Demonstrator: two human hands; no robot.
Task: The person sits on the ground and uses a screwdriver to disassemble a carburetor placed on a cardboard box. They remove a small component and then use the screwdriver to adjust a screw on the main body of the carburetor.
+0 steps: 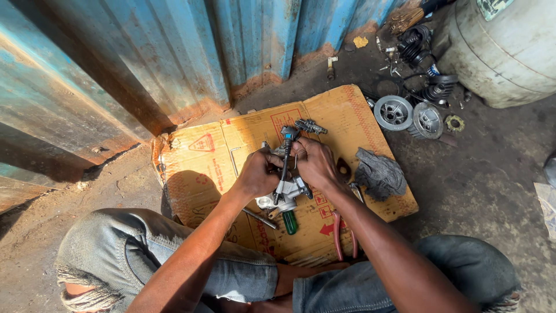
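Along the top and left stands a corrugated blue metal wall, rusty at its foot, and in the upper right corner the pale rounded side of a big tank sits on the dirty concrete ground. Spread flat on that ground is a sheet of brown cardboard, which serves as the work surface, and the person squats over it in torn jeans, knees either side. On the cardboard's right part lies a crumpled grey rag; just off its far right corner lie two round silver metal wheels side by side, with black ribbed rubber boots behind them (small bolts and scraps are scattered around there too). Red-handled pliers lie on the near edge of the cardboard, by the right forearm. Both hands meet over the middle of the sheet: the left hand is closed around a small silver metal assembly, holding it just above the cardboard, while the right hand is curled about its upper end, fingers by a dark rod-like part that sticks up from it. A green-handled screwdriver lies just under the assembly, and a small dark fitting rests on the cardboard beyond the hands.
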